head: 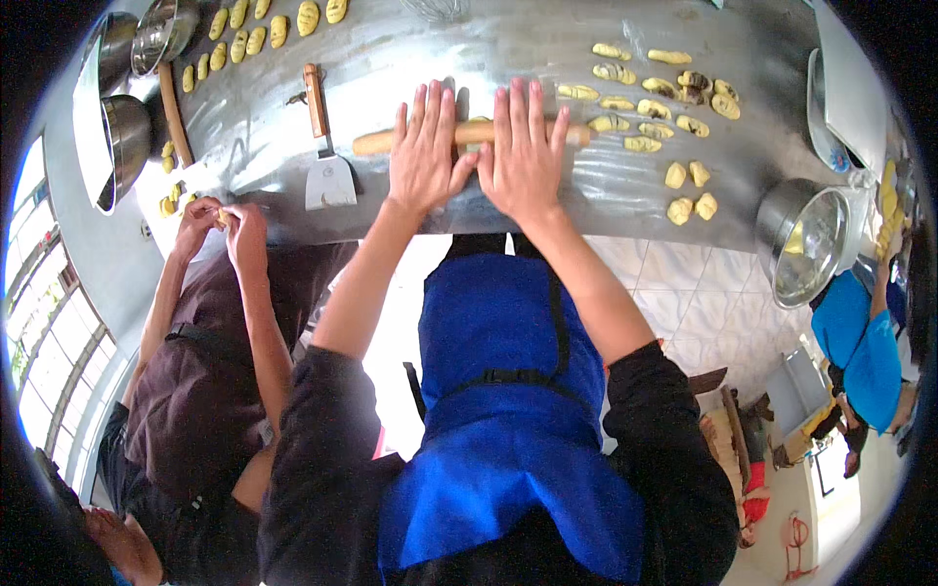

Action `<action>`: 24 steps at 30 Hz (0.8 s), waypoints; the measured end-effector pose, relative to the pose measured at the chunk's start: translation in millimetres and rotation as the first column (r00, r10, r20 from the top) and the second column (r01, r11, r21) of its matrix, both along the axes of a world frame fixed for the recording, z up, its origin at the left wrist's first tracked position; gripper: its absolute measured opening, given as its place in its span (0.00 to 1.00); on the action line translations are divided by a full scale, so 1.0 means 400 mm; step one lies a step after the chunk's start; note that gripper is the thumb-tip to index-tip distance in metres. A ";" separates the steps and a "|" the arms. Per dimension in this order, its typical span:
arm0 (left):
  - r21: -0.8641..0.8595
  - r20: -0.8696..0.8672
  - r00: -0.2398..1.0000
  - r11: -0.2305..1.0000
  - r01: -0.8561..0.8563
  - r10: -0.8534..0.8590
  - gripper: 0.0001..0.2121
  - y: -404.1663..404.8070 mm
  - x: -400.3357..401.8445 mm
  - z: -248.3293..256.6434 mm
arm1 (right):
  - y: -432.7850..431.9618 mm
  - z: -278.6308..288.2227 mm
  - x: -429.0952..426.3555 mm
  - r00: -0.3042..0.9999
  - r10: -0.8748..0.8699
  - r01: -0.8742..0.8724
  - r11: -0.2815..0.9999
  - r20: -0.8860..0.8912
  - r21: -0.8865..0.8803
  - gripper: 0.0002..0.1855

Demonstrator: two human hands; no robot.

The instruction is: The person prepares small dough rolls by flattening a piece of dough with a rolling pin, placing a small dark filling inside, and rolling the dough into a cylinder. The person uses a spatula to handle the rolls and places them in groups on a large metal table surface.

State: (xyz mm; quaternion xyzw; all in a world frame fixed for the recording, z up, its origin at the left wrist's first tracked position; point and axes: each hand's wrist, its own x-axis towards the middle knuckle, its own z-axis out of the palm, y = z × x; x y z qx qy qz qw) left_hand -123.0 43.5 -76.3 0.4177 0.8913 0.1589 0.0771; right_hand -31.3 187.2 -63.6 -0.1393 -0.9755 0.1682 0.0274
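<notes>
My left hand and my right hand lie flat, palms down, on a wooden rolling pin, fingers extended and thumbs nearly touching. A piece of yellow dough shows between them, partly hidden by the pin. Left of my hands, a metal bench scraper with a wooden handle lies on the steel table. To the right are several shaped dough pieces with dark filling and several plain dough lumps. More shaped dough pieces stand in rows at the back left.
At left, a co-worker's hands hold a small dough piece beside another rolling pin and metal bowls. A large metal bowl stands at the table's right edge. A wire whisk lies at the back. Other people are at far right.
</notes>
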 end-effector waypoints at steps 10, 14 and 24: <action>0.006 -0.020 0.999 0.999 0.031 -0.031 0.42 -0.019 0.038 -0.018 | -0.040 -0.001 0.056 0.996 -0.059 0.054 0.994 -0.060 -0.094 0.40; 0.045 0.069 0.993 0.995 0.091 -0.094 0.40 -0.034 0.025 -0.009 | -0.036 0.014 0.062 0.999 -0.006 0.008 0.999 0.046 -0.038 0.40; 0.021 -0.051 0.990 0.991 0.133 -0.132 0.44 0.006 -0.051 0.014 | -0.007 0.011 0.028 1.000 -0.023 0.023 0.998 -0.006 -0.052 0.41</action>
